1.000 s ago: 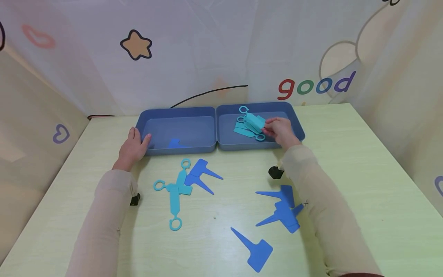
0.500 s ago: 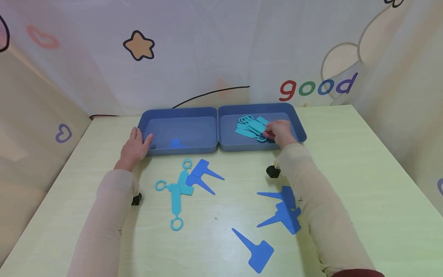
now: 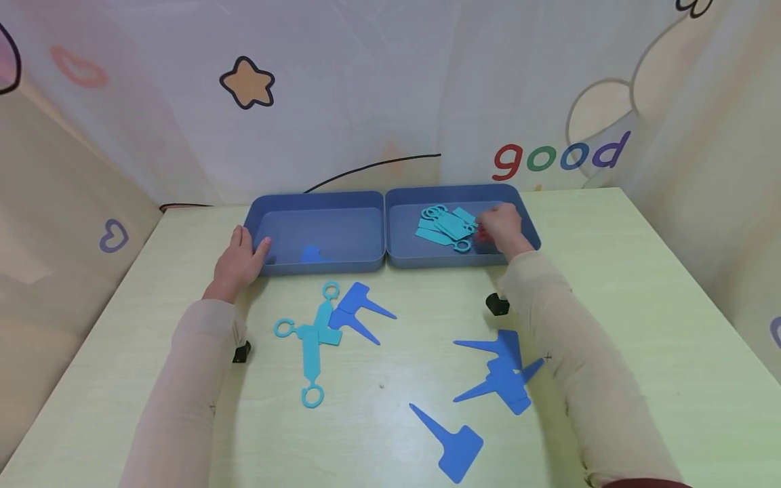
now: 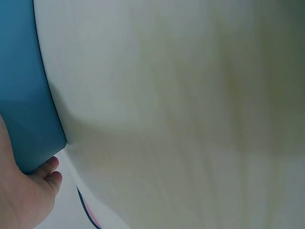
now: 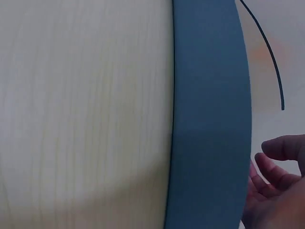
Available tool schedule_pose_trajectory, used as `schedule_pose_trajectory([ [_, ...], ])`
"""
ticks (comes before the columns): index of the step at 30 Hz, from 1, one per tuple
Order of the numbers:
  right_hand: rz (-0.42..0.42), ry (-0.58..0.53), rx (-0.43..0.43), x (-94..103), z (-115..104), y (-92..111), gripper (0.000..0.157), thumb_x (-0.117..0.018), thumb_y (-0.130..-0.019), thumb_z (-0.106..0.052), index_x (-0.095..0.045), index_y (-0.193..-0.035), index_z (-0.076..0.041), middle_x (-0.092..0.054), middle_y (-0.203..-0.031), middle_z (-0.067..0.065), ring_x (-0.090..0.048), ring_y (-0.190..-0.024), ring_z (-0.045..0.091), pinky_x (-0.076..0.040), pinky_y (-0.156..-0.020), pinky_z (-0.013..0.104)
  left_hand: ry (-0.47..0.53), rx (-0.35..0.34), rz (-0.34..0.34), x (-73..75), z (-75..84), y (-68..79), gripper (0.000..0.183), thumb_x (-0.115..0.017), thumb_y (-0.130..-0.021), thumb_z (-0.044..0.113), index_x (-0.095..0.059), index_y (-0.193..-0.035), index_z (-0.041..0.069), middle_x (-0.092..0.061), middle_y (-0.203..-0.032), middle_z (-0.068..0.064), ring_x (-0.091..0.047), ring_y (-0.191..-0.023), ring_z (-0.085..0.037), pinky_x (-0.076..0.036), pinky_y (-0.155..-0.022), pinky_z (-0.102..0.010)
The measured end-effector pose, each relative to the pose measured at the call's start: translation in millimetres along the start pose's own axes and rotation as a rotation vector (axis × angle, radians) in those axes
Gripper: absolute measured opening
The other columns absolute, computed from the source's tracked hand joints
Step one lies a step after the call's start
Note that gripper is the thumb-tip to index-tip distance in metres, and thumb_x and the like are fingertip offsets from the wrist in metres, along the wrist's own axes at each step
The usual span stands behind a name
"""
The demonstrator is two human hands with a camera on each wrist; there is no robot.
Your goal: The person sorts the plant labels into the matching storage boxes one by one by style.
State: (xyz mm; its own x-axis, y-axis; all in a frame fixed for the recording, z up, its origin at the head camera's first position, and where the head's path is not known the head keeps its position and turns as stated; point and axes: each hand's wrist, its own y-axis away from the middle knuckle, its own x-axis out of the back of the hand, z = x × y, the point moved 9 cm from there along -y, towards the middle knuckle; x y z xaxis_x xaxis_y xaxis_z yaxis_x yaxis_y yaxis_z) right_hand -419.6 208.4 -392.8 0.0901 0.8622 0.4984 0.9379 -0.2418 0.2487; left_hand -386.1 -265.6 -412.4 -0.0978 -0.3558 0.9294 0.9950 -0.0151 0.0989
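My right hand (image 3: 502, 225) is over the right-hand tray (image 3: 464, 260), thumb and fingertips beside a pile of teal plant labels with ring loops (image 3: 451, 224). In the right wrist view, the thumb (image 5: 281, 147) and fingers are apart with nothing between them, behind the tray's front wall. My left hand (image 3: 238, 264) rests on the front left corner of the left-hand tray (image 3: 323, 267), thumb at the front rim and fingers along the side. The left wrist view shows its fingertips (image 4: 53, 175) past the tray's corner. One blue T-shaped plant label (image 3: 312, 254) lies inside that tray, partly hidden by its front wall.
Three overlapping teal labels (image 3: 311, 352) lie on the table in front of the left tray, touching blue T-shaped labels (image 3: 354, 305). More blue labels (image 3: 506, 379) overlap near the right forearm, and a single one (image 3: 460, 454) lies nearer. A printed curtain (image 3: 366, 81) hangs behind the trays.
My right hand has let a teal label down onto the pile in the right tray, then drawn slightly rightward with its fingers apart. The left hand has stayed on its corner.
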Motion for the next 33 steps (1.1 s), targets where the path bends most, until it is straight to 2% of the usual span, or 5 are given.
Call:
schedule_pose_trajectory([
  [6, 0.051, 0.362, 0.299, 17.3, -25.1, 15.2, 0.025, -0.044, -0.088, -0.016, -0.056, -0.102, 0.001, -0.057, -0.103, 0.017, -0.049, -0.089, 0.028, -0.044, -0.076, 0.038, -0.009, -0.001, -0.003, 0.4, -0.9, 0.9, 0.084, -0.007, -0.089, 0.058, 0.006, -0.137, -0.011, 0.008, -0.144, -0.028, -0.010, -0.130, -0.047, -0.018, -0.103, -0.055],
  [14, -0.100, 0.584, 0.511, 13.5, -24.4, 40.9, 0.033, -0.049, -0.087, -0.016, -0.052, -0.115, 0.002, -0.049, -0.123, 0.021, -0.040, -0.117, 0.036, -0.032, -0.098, 0.051, -0.005, -0.002, -0.006, -1.0, -2.7, -0.4, 0.085, -0.006, -0.089, 0.059, 0.007, -0.137, -0.011, 0.009, -0.144, -0.028, -0.010, -0.129, -0.047, -0.017, -0.103, -0.055],
  [23, -0.302, 0.831, 0.851, -15.8, -14.0, 103.7, 0.058, -0.061, -0.082, -0.031, -0.044, -0.129, -0.003, -0.032, -0.140, 0.020, -0.020, -0.132, 0.039, -0.021, -0.103, 0.056, -0.006, -0.003, -0.013, -0.2, -0.3, 0.0, 0.084, -0.005, -0.089, 0.058, 0.008, -0.137, -0.010, 0.010, -0.144, -0.028, -0.008, -0.130, -0.048, -0.017, -0.103, -0.054],
  [27, -0.360, 0.859, 0.917, -26.1, -6.0, 126.6, 0.064, -0.063, -0.079, -0.038, -0.042, -0.132, -0.009, -0.028, -0.143, 0.016, -0.017, -0.133, 0.037, -0.022, -0.102, 0.057, -0.007, -0.005, -0.016, -0.6, 0.6, 0.5, 0.084, -0.004, -0.089, 0.058, 0.008, -0.137, -0.010, 0.010, -0.144, -0.028, -0.009, -0.130, -0.047, -0.017, -0.103, -0.054],
  [33, -0.433, 0.896, 0.881, -37.6, 10.7, 142.2, 0.069, -0.065, -0.075, -0.045, -0.042, -0.133, -0.016, -0.020, -0.147, 0.011, -0.015, -0.135, 0.034, -0.024, -0.102, 0.056, -0.006, -0.005, -0.017, -1.0, 0.9, 0.8, 0.084, -0.004, -0.089, 0.058, 0.008, -0.137, -0.010, 0.010, -0.144, -0.028, -0.009, -0.130, -0.047, -0.017, -0.103, -0.054],
])
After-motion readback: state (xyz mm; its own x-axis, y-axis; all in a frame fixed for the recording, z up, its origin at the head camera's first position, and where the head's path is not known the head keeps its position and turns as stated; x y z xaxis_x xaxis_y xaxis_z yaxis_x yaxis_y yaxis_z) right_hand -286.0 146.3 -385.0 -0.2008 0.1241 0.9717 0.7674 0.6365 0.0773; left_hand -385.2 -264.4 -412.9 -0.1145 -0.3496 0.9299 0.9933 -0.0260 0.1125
